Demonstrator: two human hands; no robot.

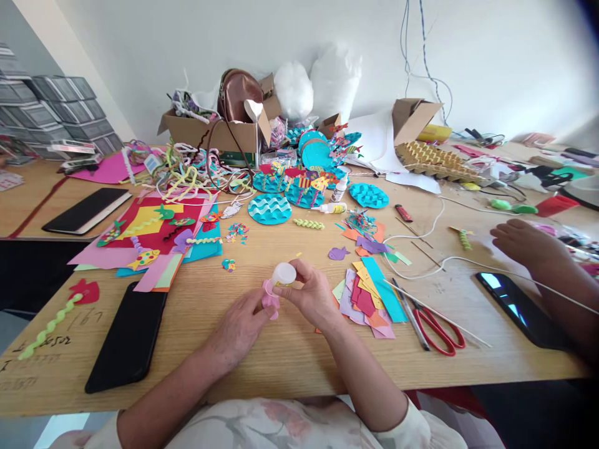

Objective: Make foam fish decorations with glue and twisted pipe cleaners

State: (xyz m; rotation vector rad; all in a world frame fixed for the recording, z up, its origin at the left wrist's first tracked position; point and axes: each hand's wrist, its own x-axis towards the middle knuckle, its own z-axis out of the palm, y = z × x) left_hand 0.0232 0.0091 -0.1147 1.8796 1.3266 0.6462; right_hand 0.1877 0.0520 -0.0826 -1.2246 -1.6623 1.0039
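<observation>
Bottle (284, 274) clamped in right hand (309, 292), pink cutout (270, 300) pinched in left hand (239, 322); we judge gluing, next needing steady aim

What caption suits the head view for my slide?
Left hand holding a pink cutout, right hand a small white bottle, with paper scraps and red-handled scissors lying to the right.
</observation>
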